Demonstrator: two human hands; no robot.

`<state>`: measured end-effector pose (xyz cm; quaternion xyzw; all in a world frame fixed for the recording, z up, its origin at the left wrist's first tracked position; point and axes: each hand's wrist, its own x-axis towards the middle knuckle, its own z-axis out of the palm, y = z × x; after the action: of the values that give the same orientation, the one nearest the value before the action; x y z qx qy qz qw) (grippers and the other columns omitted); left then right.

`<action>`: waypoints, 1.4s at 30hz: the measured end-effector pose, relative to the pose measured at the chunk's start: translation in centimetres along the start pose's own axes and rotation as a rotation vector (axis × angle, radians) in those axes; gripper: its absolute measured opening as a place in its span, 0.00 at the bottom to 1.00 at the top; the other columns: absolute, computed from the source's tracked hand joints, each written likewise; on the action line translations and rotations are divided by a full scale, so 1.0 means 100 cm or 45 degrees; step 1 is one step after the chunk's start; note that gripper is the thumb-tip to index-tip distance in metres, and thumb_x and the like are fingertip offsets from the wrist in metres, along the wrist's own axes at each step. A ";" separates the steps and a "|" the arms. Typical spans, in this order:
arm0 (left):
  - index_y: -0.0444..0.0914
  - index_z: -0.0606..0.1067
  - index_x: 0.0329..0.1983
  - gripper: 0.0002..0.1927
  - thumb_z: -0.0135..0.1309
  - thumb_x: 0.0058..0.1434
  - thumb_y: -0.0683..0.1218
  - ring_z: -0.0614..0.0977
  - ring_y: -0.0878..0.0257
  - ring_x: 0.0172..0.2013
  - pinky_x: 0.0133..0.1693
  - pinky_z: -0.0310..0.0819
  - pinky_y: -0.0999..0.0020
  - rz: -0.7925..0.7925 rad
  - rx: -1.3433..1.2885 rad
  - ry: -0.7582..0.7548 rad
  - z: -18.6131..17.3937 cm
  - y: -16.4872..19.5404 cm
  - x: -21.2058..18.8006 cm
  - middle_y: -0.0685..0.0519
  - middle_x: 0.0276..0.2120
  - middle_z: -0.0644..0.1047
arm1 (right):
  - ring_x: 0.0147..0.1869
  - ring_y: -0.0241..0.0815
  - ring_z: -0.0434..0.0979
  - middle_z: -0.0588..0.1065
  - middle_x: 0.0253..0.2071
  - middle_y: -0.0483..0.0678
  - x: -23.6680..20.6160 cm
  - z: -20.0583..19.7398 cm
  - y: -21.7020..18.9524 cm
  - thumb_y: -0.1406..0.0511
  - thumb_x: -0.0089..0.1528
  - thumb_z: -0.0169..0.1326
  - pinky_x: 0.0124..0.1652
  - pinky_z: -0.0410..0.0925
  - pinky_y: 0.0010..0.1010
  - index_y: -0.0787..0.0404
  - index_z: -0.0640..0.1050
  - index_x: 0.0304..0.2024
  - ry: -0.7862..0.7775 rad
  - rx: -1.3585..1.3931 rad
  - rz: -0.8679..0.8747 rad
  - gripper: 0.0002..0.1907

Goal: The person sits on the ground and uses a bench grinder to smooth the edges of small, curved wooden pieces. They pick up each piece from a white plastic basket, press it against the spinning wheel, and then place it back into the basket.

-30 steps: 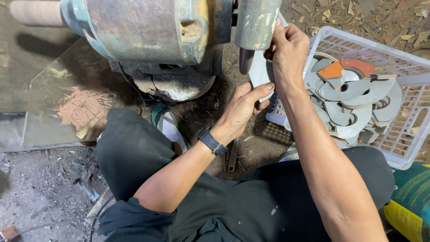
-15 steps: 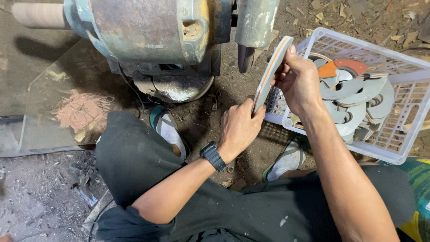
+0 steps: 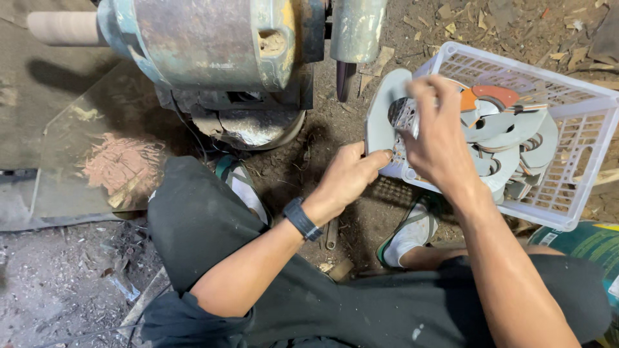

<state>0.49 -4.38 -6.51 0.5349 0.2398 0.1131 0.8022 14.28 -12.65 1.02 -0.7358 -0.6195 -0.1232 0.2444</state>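
- The left hand (image 3: 345, 177) is pinching the lower edge of a grey crescent-shaped plate (image 3: 382, 122), thumb and fingers narrow on the rim, so this grip is closed on the plate.
- The right hand (image 3: 438, 138) is gripping the same plate from above and to the right, fingers curled over its inner cut-out; the fingers are blurred, but the hand is plainly holding the piece rather than hovering open.
- The plate is sitting between the two grips, raised off the floor and turned nearly flat toward the camera, just in front of the left wall of the basket.
- Judging by its thin, even section and dull grey face, the plate is looking stiff and fairly heavy for its size, probably with hard edges; holding it at the rim on opposite sides seems the sound place to take it.
- Immediately right of the grips, a white slotted plastic basket (image 3: 583, 138) is holding a stack of similar grey curved pieces (image 3: 509, 129), with an orange one (image 3: 493, 95) on top.
- Above and left of the grips, a worn bench grinder (image 3: 213, 45) is standing on the dirt floor (image 3: 64, 283), its wheel guard (image 3: 358, 29) hanging just above the plate.
- Below the grips, the person's dark-clothed legs are folded, a black wristwatch (image 3: 302, 219) is showing on the left wrist, and a white shoe (image 3: 406, 235) is resting on the floor.
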 end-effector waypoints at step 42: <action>0.30 0.74 0.52 0.18 0.49 0.72 0.51 0.84 0.60 0.42 0.41 0.84 0.63 -0.035 -0.464 0.029 0.040 0.060 0.017 0.48 0.44 0.81 | 0.27 0.29 0.69 0.75 0.28 0.41 0.094 -0.005 0.043 0.64 0.68 0.57 0.27 0.63 0.23 0.65 0.80 0.38 -0.453 1.430 0.980 0.09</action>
<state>4.44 -4.41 -0.23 0.3761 0.2319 0.1497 0.8845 20.39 -5.36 5.12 -0.6742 -0.3156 0.4326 0.5086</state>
